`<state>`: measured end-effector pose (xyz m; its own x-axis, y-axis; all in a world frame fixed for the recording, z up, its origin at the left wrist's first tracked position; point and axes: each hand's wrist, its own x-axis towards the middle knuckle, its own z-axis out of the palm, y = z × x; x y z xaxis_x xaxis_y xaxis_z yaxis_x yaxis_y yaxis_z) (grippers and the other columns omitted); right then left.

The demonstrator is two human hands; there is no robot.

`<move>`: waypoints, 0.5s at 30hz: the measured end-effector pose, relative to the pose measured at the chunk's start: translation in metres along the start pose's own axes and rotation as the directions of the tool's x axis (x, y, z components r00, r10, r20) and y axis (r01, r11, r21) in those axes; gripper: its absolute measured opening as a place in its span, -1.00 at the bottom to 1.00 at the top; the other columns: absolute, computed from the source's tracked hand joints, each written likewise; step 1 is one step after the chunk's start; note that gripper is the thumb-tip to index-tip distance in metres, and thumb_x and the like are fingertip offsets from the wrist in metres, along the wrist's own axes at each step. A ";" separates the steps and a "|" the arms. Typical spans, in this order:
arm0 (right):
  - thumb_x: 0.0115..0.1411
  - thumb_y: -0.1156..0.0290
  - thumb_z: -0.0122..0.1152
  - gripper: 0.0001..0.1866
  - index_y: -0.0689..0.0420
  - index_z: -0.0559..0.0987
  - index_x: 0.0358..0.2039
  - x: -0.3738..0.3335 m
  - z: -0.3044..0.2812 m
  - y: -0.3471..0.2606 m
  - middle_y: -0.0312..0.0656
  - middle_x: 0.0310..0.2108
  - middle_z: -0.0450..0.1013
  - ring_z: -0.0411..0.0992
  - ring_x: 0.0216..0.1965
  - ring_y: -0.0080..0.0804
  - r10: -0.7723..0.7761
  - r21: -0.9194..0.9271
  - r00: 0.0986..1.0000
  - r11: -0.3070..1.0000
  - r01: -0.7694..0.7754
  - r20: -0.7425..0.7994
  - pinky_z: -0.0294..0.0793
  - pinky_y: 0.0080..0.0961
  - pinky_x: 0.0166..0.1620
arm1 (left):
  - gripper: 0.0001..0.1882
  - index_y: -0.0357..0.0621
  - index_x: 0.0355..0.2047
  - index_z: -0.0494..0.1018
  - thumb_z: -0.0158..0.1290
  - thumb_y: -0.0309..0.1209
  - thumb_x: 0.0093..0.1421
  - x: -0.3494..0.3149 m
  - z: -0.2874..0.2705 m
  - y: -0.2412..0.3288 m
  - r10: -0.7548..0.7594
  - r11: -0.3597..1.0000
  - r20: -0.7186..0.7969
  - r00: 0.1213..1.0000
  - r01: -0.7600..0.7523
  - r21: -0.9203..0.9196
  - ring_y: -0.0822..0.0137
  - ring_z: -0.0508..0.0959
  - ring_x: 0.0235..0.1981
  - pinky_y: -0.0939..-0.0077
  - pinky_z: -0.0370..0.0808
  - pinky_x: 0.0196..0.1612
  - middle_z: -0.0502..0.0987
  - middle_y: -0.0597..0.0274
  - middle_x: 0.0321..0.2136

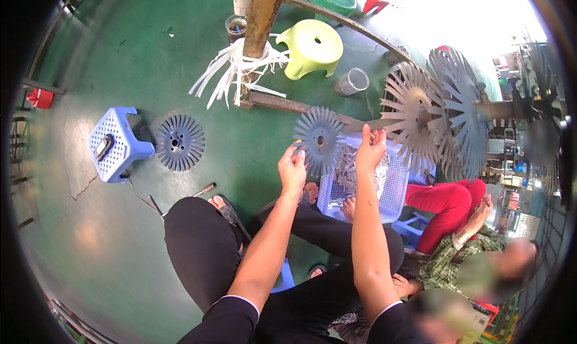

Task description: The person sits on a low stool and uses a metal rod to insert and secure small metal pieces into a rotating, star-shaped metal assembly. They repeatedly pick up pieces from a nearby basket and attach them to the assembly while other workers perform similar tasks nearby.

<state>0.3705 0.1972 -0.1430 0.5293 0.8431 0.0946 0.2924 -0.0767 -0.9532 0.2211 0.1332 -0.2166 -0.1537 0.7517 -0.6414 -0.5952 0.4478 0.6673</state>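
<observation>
A grey slotted metal disc (322, 127) with finlike blades and a centre hole stands upright in front of me, at the end of a metal bar. My left hand (292, 171) is closed at the disc's left edge, thumb and fingers pinched on its blades. My right hand (369, 152) is raised at the disc's right side, in front of the bar. Its fingers are bent together, and whatever they hold is too small to make out. Larger bladed discs (406, 100) sit farther along the bar to the right.
Below the disc, a lavender basket (393, 200) holds many small pale pieces. Another slotted disc (195, 143) lies by a blue stool (129, 146) at left. White strips (222, 73) hang on a rusty post (264, 19) near a yellow-green stool (321, 49). People sit close at right.
</observation>
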 end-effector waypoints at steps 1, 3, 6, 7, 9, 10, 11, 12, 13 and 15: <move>0.17 0.33 0.20 -0.53 0.41 0.35 -0.05 -0.009 0.002 -0.007 -0.04 -0.17 0.44 0.41 -0.16 -0.40 -0.022 -0.084 1.000 0.996 0.021 -0.015 0.36 -0.54 -0.06 | -0.65 -0.17 0.04 0.32 -0.05 -0.52 0.23 0.002 0.005 -0.004 0.004 1.000 0.007 1.000 -0.004 -0.026 0.45 0.54 -0.28 0.47 0.51 -0.20 0.54 0.29 -0.28; 0.16 0.35 0.21 -0.55 0.42 0.36 -0.06 -0.022 0.001 -0.003 -0.05 -0.19 0.45 0.43 -0.18 -0.40 -0.057 -0.097 0.998 0.993 0.059 0.023 0.37 -0.54 -0.07 | -0.66 -0.17 0.03 0.32 -0.05 -0.53 0.23 0.006 0.013 -0.010 -0.008 1.000 0.005 1.000 0.008 -0.022 0.44 0.54 -0.27 0.46 0.52 -0.21 0.54 0.28 -0.26; 0.14 0.37 0.25 -0.56 0.43 0.38 -0.10 -0.039 0.001 -0.001 -0.05 -0.20 0.46 0.43 -0.18 -0.42 -0.035 -0.098 0.998 0.994 0.039 0.047 0.39 -0.56 -0.09 | -0.67 -0.17 0.02 0.33 -0.06 -0.53 0.23 0.015 0.017 -0.025 0.035 0.999 0.026 0.999 -0.036 0.040 0.42 0.54 -0.26 0.45 0.52 -0.22 0.53 0.27 -0.24; 0.13 0.37 0.25 -0.56 0.43 0.38 -0.11 -0.044 0.002 -0.003 -0.05 -0.20 0.46 0.44 -0.19 -0.42 -0.017 -0.112 0.999 0.993 0.022 0.046 0.39 -0.56 -0.09 | -0.68 -0.18 0.01 0.33 -0.07 -0.54 0.23 0.015 0.017 -0.027 0.059 0.995 0.039 0.998 -0.061 0.074 0.42 0.54 -0.25 0.45 0.53 -0.23 0.53 0.27 -0.23; 0.12 0.31 0.26 -0.57 0.40 0.41 -0.16 -0.047 -0.001 -0.011 0.00 -0.21 0.48 0.45 -0.20 -0.38 0.024 -0.164 0.996 0.986 -0.011 0.083 0.39 -0.54 -0.10 | -0.69 -0.18 0.01 0.33 -0.07 -0.54 0.23 0.013 0.013 -0.029 -0.011 1.000 0.043 0.999 0.010 0.029 0.42 0.53 -0.25 0.46 0.53 -0.24 0.53 0.25 -0.23; 0.12 0.29 0.26 -0.57 0.40 0.42 -0.17 -0.047 -0.003 -0.015 0.01 -0.21 0.48 0.46 -0.20 -0.33 0.029 -0.265 0.996 0.964 -0.006 0.082 0.39 -0.51 -0.10 | -0.69 -0.18 0.01 0.33 -0.08 -0.53 0.23 0.009 0.014 -0.021 -0.041 0.999 0.050 0.998 0.040 0.012 0.43 0.53 -0.25 0.46 0.53 -0.25 0.53 0.24 -0.23; 0.12 0.26 0.26 -0.56 0.39 0.42 -0.17 -0.047 -0.006 -0.020 0.03 -0.21 0.48 0.47 -0.21 -0.27 0.032 -0.364 0.996 0.931 -0.001 0.080 0.40 -0.47 -0.10 | -0.71 -0.18 -0.01 0.34 -0.08 -0.53 0.24 0.003 0.017 -0.015 -0.063 0.998 0.041 0.997 0.063 -0.005 0.43 0.54 -0.26 0.48 0.53 -0.28 0.53 0.21 -0.24; 0.12 0.24 0.26 -0.55 0.38 0.43 -0.18 -0.047 -0.010 -0.023 0.05 -0.21 0.49 0.48 -0.21 -0.22 0.036 -0.458 0.996 0.889 0.003 0.076 0.40 -0.43 -0.09 | -0.72 -0.19 -0.03 0.35 -0.08 -0.53 0.24 -0.002 0.019 -0.007 -0.069 0.997 0.065 0.995 0.071 -0.025 0.43 0.54 -0.27 0.48 0.54 -0.28 0.53 0.21 -0.25; 0.14 0.28 0.22 -0.60 0.32 0.43 -0.14 -0.048 -0.018 -0.020 0.04 -0.18 0.45 0.45 -0.18 -0.21 -0.028 -0.589 0.992 0.802 0.098 0.126 0.40 -0.39 -0.08 | -0.74 -0.19 -0.05 0.35 -0.08 -0.52 0.24 -0.008 0.023 0.002 -0.077 0.996 0.096 0.992 0.081 -0.047 0.43 0.55 -0.27 0.47 0.54 -0.28 0.54 0.21 -0.26; 0.17 0.34 0.14 -0.65 0.23 0.42 -0.07 -0.051 -0.034 -0.011 0.02 -0.12 0.40 0.39 -0.13 -0.20 -0.212 -0.771 0.955 0.565 0.292 0.207 0.39 -0.32 -0.04 | -0.77 -0.19 -0.08 0.36 -0.08 -0.52 0.24 -0.018 0.031 0.016 -0.068 0.995 0.174 0.982 0.079 -0.062 0.42 0.55 -0.27 0.47 0.54 -0.28 0.54 0.21 -0.28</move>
<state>0.3669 0.1367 -0.1274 0.2788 0.9317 0.2329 0.9345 -0.2073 -0.2895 0.2386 0.1418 -0.1827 0.0267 0.7926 -0.6092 -0.6533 0.4751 0.5895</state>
